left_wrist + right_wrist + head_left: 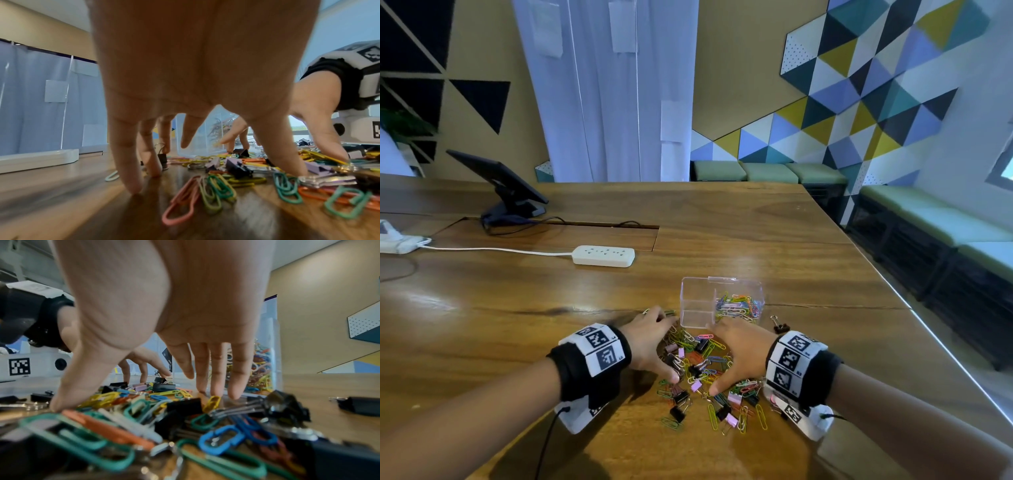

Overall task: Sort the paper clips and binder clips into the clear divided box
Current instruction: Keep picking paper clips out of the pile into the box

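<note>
I see the wooden table (722, 219) filling the lower half of the head view, a white power strip (603, 255) left of centre on it. At lower centre stands the clear divided box (697, 305): its right compartment holds coloured paper clips (738, 306), its left compartment looks empty. Just below the box lies the mixed pile (705, 373) of paper clips and binder clips (680, 396). My left hand (650, 342) and right hand (739, 353) flank the pile, fingers spread wide and straight, tips down on the table and clips, holding nothing. One black binder clip (780, 327) lies apart, right of the box. I judge the step is corralling the scatter. Next I need a pinch on a single binder clip and a lift into the left compartment.
</note>
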Motion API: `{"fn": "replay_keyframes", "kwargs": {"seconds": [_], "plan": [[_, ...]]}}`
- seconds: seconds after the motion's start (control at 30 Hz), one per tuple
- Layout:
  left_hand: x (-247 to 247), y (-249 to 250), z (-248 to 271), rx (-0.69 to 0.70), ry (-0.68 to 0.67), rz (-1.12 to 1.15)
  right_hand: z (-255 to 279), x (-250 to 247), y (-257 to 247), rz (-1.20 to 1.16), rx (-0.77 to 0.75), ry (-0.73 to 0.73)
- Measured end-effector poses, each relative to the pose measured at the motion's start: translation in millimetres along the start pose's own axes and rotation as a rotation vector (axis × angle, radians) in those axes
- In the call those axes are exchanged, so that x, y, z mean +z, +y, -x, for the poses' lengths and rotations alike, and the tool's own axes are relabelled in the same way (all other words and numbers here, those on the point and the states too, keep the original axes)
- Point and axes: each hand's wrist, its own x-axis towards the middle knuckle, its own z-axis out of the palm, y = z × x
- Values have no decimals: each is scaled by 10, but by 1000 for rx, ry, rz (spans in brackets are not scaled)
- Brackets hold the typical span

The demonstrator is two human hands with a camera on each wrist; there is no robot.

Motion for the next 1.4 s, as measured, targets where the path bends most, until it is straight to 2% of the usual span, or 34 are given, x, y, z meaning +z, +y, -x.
{"fn": "replay_keyframes", "kwargs": {"seconds": [0.23,0.37,0.47,0.7,1.2,1.4], "plan": [[-39,-10,-76,15,41,68,-65,8,3,-36,-9,1],[-25,39,-97,10,86,-2,-72,-8,23,-94,-19,45],[-28,110,-88,64,113,-80,-54,-20,49,-150,-34,57],[-59,235,-58,169,67,-42,-45,-24,50,-171,-47,81],[-79,272,-9,212,-3,40,-31,-32,131,-226,6,37],[-86,326,-45,244,-27,-32,21,-117,217,-248,21,72]]}}
